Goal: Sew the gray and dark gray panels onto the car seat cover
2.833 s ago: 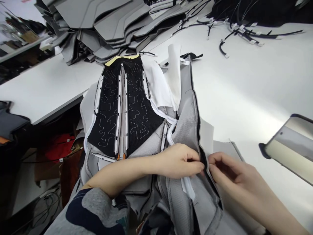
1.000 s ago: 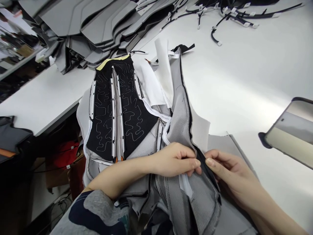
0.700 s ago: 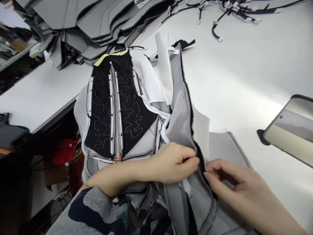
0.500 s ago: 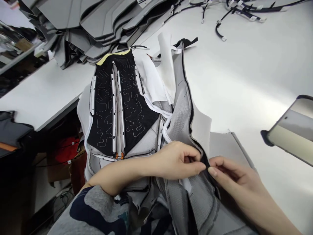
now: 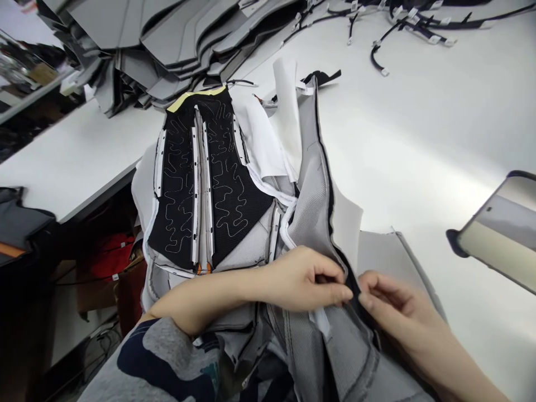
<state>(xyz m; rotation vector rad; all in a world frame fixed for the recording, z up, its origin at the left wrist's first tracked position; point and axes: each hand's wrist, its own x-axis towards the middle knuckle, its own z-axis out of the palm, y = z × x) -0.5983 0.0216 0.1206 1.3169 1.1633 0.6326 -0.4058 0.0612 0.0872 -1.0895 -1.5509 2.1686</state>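
A grey mesh seat cover (image 5: 314,206) lies inside out on the white table (image 5: 419,145), with a black quilted panel (image 5: 209,178) at its left and white lining (image 5: 272,134) behind. A black edge strip (image 5: 335,223) runs down its raised seam. My left hand (image 5: 305,279) pinches that seam from the left, fingers closed on the fabric. My right hand (image 5: 393,307) pinches the same black edge from the right, fingertips almost touching the left hand's.
A pile of grey cut foam panels (image 5: 167,44) fills the back left. Black cords with white tags (image 5: 402,33) lie at the back right. A phone (image 5: 498,245) in a dark case rests at the right. The table edge drops off on the left.
Both hands have stayed at the seam, with small shifts of the fingertips along the black edge. The view has swayed a little.
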